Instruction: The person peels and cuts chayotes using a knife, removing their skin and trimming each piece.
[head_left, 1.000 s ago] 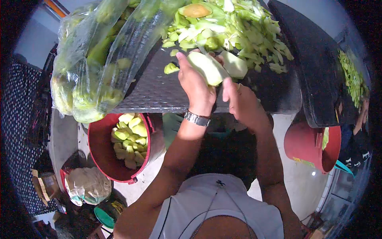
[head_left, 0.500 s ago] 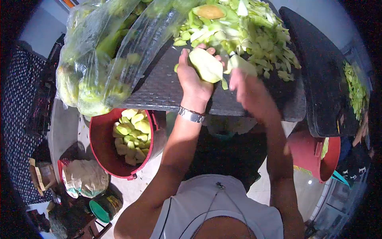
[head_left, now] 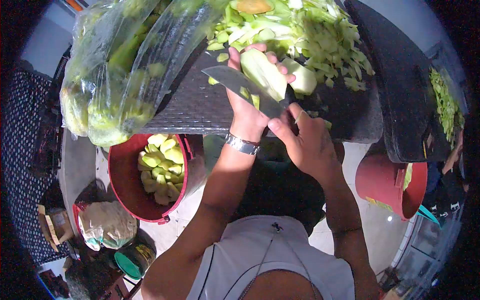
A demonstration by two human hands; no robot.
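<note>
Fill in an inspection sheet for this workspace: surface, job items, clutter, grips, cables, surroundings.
Surface: dark woven tabletop, partly covered.
Job items: large knife, green bits on blade; pale peeled piece; second pale piece beside it.
Clutter: heaped green shavings; bulging clear plastic bag.
Grips: left grip cradles the peeled piece; right grip holds the knife.
Cables: nothing seen.
Surroundings: left red bucket holding pale pieces; right red bucket; sack on floor.

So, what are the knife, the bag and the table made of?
Knife: probably steel, smooth, judging by the blade's grey sheen.
Bag: thin, glossy clear plastic, given its see-through wrinkles and bright highlights.
Table: black, slightly shiny weave, perhaps synthetic rattan; the ridged near edge suggests it, but I can't be sure.
</note>
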